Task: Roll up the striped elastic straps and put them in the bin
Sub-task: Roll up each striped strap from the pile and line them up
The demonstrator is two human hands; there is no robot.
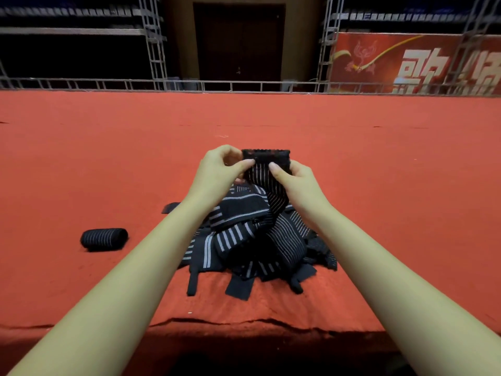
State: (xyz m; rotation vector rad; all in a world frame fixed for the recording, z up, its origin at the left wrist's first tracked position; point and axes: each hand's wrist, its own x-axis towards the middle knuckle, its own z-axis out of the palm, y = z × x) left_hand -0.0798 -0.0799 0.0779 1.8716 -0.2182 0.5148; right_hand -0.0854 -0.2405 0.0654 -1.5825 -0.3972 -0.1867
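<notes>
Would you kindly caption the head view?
Left hand and right hand pinch a striped strap above the loose pile.

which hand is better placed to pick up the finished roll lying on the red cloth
Left. The rolled strap lies on the same side as the left hand, outside that forearm. The right hand would have to cross the pile. Both hands pinch the raised strap, though.

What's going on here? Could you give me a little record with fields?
cloth: red, the work surface
pile: loose tangled straps on the cloth
strap: black, striped, held up, tail hanging into the pile
left hand: pinches the strap's top end
right hand: pinches the same end
roll: one done, lying left of the pile
bin: not in view
</notes>
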